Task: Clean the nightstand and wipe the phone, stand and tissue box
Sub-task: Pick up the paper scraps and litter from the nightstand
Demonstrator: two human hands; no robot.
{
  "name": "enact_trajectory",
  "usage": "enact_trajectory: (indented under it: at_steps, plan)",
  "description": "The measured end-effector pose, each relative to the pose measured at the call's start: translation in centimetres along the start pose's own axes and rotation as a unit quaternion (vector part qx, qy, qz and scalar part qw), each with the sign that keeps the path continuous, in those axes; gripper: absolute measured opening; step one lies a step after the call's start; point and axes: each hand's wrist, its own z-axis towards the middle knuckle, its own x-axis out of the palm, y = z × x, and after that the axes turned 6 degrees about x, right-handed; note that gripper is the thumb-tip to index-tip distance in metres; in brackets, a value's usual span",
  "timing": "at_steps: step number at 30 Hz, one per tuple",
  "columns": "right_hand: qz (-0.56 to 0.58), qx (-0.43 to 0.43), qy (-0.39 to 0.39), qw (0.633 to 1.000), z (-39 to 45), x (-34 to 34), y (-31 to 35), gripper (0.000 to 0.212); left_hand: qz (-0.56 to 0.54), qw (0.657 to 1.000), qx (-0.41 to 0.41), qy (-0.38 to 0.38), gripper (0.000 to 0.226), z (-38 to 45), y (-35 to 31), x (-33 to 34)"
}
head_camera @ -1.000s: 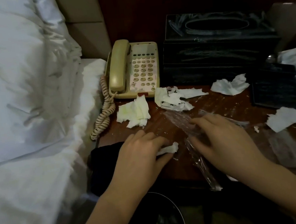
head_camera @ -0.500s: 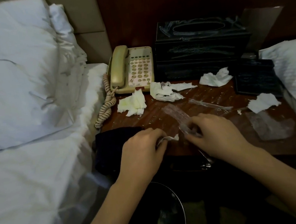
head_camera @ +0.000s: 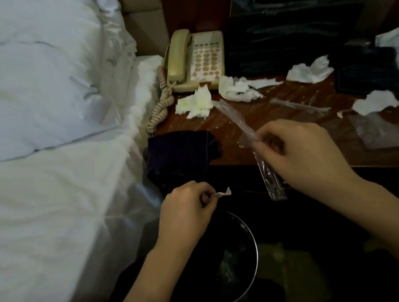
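Head view | left hand (head_camera: 188, 213) pinches paper scrap (head_camera: 222, 194) above bin (head_camera: 248, 239) | right hand (head_camera: 302, 157) grips clear wrapper (head_camera: 245, 131) over nightstand (head_camera: 276, 115) | both light, limp; wrapper looks slippery, pinch mid-length

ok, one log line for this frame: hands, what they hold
left hand: pinches paper scrap above bin | right hand: holds clear wrapper | nightstand: littered

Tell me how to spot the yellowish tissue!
Find the beige phone at the back of the wooden nightstand. Just in front of it lies a crumpled tissue. Unlike the white scraps further right, it is stained yellow-green.
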Motion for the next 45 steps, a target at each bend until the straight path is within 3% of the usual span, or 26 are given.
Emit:
enact_trajectory:
  at_steps: [5, 9, 13, 18, 23, 28, 31, 36, 40, 45]
  plan:
    - [0.06, 0.03, 0.04, 0.997, -6.5, 3.6, 0.9, 0.004, -0.033, 0.995, -0.069, 0.059, 0.012, -3.8, 2.4, 1.8]
    - [0.008, 0.055, 0.155, 0.986, -9.7, 7.7, -0.2, 0.011, -0.013, 0.985, -0.11, 0.131, 0.029, -5.2, 3.5, 1.8]
    - [-0.054, 0.062, 0.271, 0.959, -10.2, 12.7, -1.5, 0.013, 0.004, 0.987, -0.121, 0.105, 0.025, -6.2, 4.4, 1.1]
    - [-0.024, 0.077, 0.323, 0.943, -9.2, 19.2, -2.3, 0.011, -0.024, 0.987, -0.134, 0.089, 0.022, -6.7, 4.6, 0.5]
    - [0.0, 0.106, 0.312, 0.944, -10.2, 23.1, -2.5, 0.019, -0.016, 0.986, -0.143, 0.088, 0.021, -6.6, 5.1, 0.2]
    - [0.029, 0.126, 0.276, 0.953, -10.2, 22.1, -2.5, 0.044, -0.011, 0.984, -0.146, 0.097, 0.02, -6.9, 5.5, 0.2]
    - [0.058, 0.11, 0.232, 0.965, -9.2, 18.2, -1.5, 0.036, -0.022, 0.989, -0.13, 0.063, 0.023, -6.9, 4.6, -0.3]
    - [0.034, 0.038, 0.153, 0.987, -6.7, 7.8, 1.6, 0.034, -0.003, 0.999, -0.01, -0.049, 0.026, -4.3, 0.2, -4.2]
    - [-0.037, -0.007, 0.103, 0.994, -3.2, 0.9, 2.3, 0.034, 0.011, 0.997, 0.058, -0.043, 0.025, 0.9, -2.6, -7.7]
    - [-0.04, 0.018, 0.054, 0.998, 4.1, -3.2, -1.0, 0.026, 0.041, 0.998, 0.043, -0.032, 0.034, 10.2, -2.9, -9.1]
